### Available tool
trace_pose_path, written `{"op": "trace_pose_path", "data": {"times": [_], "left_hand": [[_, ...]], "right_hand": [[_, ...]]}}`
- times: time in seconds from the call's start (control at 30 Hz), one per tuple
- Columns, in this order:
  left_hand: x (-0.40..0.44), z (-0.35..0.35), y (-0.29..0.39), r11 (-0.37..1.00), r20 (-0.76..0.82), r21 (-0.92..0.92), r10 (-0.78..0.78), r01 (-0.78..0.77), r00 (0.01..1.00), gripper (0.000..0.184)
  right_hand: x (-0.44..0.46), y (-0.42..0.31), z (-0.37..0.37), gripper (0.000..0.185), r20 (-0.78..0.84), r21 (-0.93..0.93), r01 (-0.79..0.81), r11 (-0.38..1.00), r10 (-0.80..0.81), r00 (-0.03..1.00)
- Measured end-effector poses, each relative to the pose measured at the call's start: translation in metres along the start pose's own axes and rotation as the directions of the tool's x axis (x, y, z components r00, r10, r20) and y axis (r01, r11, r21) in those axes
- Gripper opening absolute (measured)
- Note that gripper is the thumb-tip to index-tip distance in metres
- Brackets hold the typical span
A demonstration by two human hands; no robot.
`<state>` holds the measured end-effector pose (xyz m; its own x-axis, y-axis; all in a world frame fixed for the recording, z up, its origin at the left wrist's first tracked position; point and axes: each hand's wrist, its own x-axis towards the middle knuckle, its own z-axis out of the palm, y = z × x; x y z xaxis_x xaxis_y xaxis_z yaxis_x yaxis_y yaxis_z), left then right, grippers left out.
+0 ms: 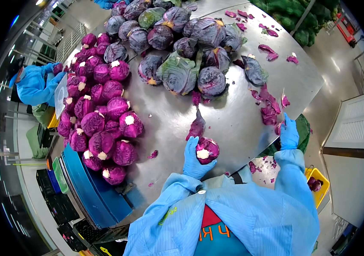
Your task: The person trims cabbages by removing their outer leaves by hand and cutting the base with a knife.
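Observation:
My left hand (pixel 194 161), in a blue glove, holds a trimmed purple cabbage (pixel 207 150) at the table's near edge, its pale cut stem facing up. Out to the right, my right hand (pixel 289 135), also gloved, is closed round a knife (pixel 282 100) whose blade points away from me. Cut purple leaves (pixel 269 106) lie just left of the blade. One loose leaf (pixel 197 125) rests right beyond the held cabbage. Trimmed cabbages (pixel 101 143) are piled on the left, and untrimmed cabbages (pixel 178 73) with dull outer leaves cover the far middle.
The steel table (pixel 165 128) has a blue panel (pixel 94 187) at its lower left. A yellow crate (pixel 321 182) with purple pieces stands low at the right. A co-worker in blue (pixel 37 85) is at the far left. Green netted sacks (pixel 290 17) are at the upper right.

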<state>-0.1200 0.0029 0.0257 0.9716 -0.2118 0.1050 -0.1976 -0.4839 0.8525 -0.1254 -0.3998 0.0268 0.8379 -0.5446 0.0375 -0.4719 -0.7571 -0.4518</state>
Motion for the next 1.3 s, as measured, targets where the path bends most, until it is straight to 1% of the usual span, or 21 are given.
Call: {"op": "trace_pose_path", "data": {"times": [0.03, 0.1, 0.13, 0.17, 0.2, 0.23, 0.27, 0.33, 0.43, 0.53, 0.63, 0.73, 0.83, 0.93, 1.0, 1.1, 1.13, 1.17, 1.23, 1.27, 1.3], "left_hand": [[0.002, 0.001, 0.007, 1.0, 0.02, 0.019, -0.001, 0.001, 1.0, 0.111], [0.004, 0.002, 0.018, 0.998, 0.06, 0.066, -0.005, 0.001, 0.998, 0.114], [0.004, 0.004, 0.017, 0.996, 0.084, 0.087, 0.024, -0.031, 0.996, 0.114], [0.004, 0.007, 0.016, 0.992, 0.106, 0.11, 0.052, -0.064, 0.993, 0.115], [0.003, 0.007, 0.015, 0.986, 0.129, 0.135, 0.077, -0.094, 0.989, 0.116], [0.007, 0.004, 0.015, 0.977, 0.179, 0.169, 0.098, -0.128, 0.979, 0.113], [0.01, -0.001, 0.019, 0.98, 0.21, 0.169, 0.072, -0.109, 0.975, 0.111], [0.018, -0.01, 0.029, 0.983, 0.267, 0.165, 0.03, -0.076, 0.963, 0.108], [0.017, 0.001, 0.015, 0.98, 0.207, 0.175, 0.061, -0.098, 0.976, 0.102], [0.023, 0.005, 0.014, 0.978, 0.2, 0.196, 0.025, -0.065, 0.98, 0.109], [0.02, 0.005, 0.015, 0.992, 0.135, 0.121, -0.039, 0.022, 0.99, 0.115], [0.016, -0.001, 0.021, 0.991, 0.097, 0.129, -0.052, 0.039, 0.994, 0.117], [0.018, -0.004, 0.018, 0.973, 0.068, 0.189, 0.123, -0.134, 0.99, 0.111], [0.009, -0.014, 0.014, 0.976, 0.179, 0.193, 0.065, -0.1, 0.982, 0.106], [0.004, -0.015, 0.01, 0.99, 0.086, 0.139, 0.027, -0.039, 0.996, 0.094], [-0.004, -0.015, 0.001, 0.996, 0.036, 0.078, -0.043, 0.04, 0.998, 0.089], [-0.003, -0.013, 0.003, 0.994, 0.054, 0.08, -0.081, 0.077, 0.995, 0.091], [-0.002, -0.01, 0.006, 0.99, 0.069, 0.085, -0.12, 0.114, 0.99, 0.093], [0.002, -0.009, 0.008, 0.985, 0.081, 0.095, -0.154, 0.147, 0.985, 0.097], [0.003, -0.008, 0.007, 0.984, 0.079, 0.096, -0.155, 0.148, 0.985, 0.098], [0.003, -0.008, 0.006, 0.984, 0.077, 0.095, -0.16, 0.152, 0.984, 0.099]], "right_hand": [[-0.002, 0.011, 0.03, 0.044, 0.018, 0.441, 0.003, 0.897, -0.012, 1.0], [-0.019, -0.016, 0.051, 0.042, 0.172, 0.657, -0.019, 0.753, -0.125, 0.977], [-0.039, -0.079, 0.037, 0.042, 0.329, 0.5, -0.002, 0.866, -0.187, 0.926], [-0.052, -0.127, 0.025, 0.053, 0.554, 0.526, -0.18, 0.831, -0.174, 0.814], [-0.064, -0.159, 0.025, 0.061, 0.56, 0.544, -0.045, 0.838, -0.322, 0.763], [-0.076, -0.168, 0.046, 0.067, 0.549, 0.654, -0.057, 0.754, -0.421, 0.722], [-0.077, -0.18, 0.049, 0.07, 0.648, 0.559, 0.022, 0.829, -0.453, 0.612], [-0.072, -0.192, 0.057, 0.073, 0.702, 0.573, -0.064, 0.817, -0.449, 0.553], [-0.051, -0.201, 0.049, 0.059, 0.824, 0.434, 0.027, 0.901, -0.409, 0.393], [-0.045, -0.197, 0.052, 0.041, 0.694, 0.552, 0.323, 0.769, -0.638, 0.334], [-0.051, -0.19, 0.057, 0.027, 0.55, 0.548, 0.515, 0.659, -0.748, 0.372], [-0.067, -0.181, 0.071, 0.022, 0.365, 0.406, 0.587, 0.7, -0.713, 0.598], [-0.062, -0.153, 0.098, 0.019, 0.255, 0.309, 0.459, 0.833, -0.538, 0.804], [-0.044, -0.104, 0.115, 0.018, 0.206, -0.02, 0.287, 0.958, -0.277, 0.939], [-0.035, -0.068, 0.111, 0.027, 0.158, 0.001, 0.142, 0.99, -0.14, 0.977], [-0.05, -0.108, 0.066, 0.041, 0.23, 0.349, 0.053, 0.936, -0.14, 0.963], [-0.056, -0.131, 0.051, 0.054, 0.464, 0.462, -0.063, 0.885, -0.181, 0.867], [-0.067, -0.14, 0.059, 0.061, 0.577, 0.534, -0.074, 0.842, -0.298, 0.761], [-0.085, -0.173, 0.051, 0.072, 0.783, 0.504, -0.166, 0.848, -0.366, 0.503], [-0.099, -0.168, 0.073, 0.069, 0.69, 0.655, -0.219, 0.723, -0.455, 0.563], [-0.098, -0.167, 0.079, 0.065, 0.725, 0.665, -0.366, 0.651, -0.446, 0.525]]}}
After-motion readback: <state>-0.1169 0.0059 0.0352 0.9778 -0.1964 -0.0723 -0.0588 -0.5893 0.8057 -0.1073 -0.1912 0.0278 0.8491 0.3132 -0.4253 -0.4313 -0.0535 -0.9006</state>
